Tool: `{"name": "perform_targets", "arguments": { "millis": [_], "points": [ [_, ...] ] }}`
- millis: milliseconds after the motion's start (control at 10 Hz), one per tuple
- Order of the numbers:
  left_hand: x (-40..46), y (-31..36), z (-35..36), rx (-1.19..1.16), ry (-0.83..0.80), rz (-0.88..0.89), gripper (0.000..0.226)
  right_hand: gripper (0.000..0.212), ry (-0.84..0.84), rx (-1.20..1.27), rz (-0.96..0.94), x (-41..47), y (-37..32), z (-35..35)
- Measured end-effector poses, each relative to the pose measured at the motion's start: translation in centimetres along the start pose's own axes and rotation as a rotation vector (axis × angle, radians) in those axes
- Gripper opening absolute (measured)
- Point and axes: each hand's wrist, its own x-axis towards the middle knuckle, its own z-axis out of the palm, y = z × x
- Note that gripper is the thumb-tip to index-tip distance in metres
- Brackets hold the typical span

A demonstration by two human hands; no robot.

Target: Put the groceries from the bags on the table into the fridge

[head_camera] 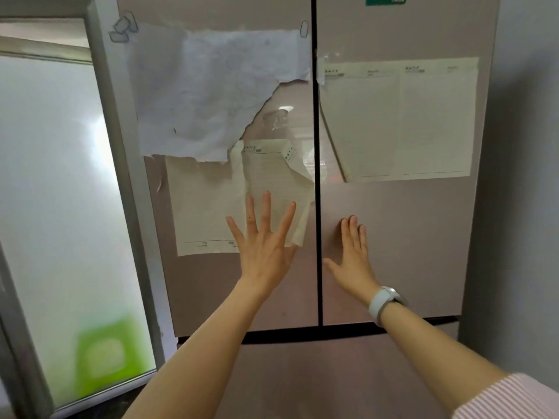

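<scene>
Flat and empty, left hand (263, 246) and right hand (352, 261) press the shut fridge (393, 222) doors.

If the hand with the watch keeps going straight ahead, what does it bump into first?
The right hand would meet the right fridge door first. Its open palm faces that bare pinkish panel, below the taped paper sheet. It may already be touching the door; one view cannot show a gap.
</scene>
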Motion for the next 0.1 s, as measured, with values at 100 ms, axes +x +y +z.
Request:
{"name": "perform_targets", "arguments": {
  "millis": [100],
  "points": [
    [0.71,0.43,0.87,0.003,-0.186,-0.098,0.099,0.062,0.054,0.255,0.052,-0.37,-1.47,-3.67]
  ]
}}
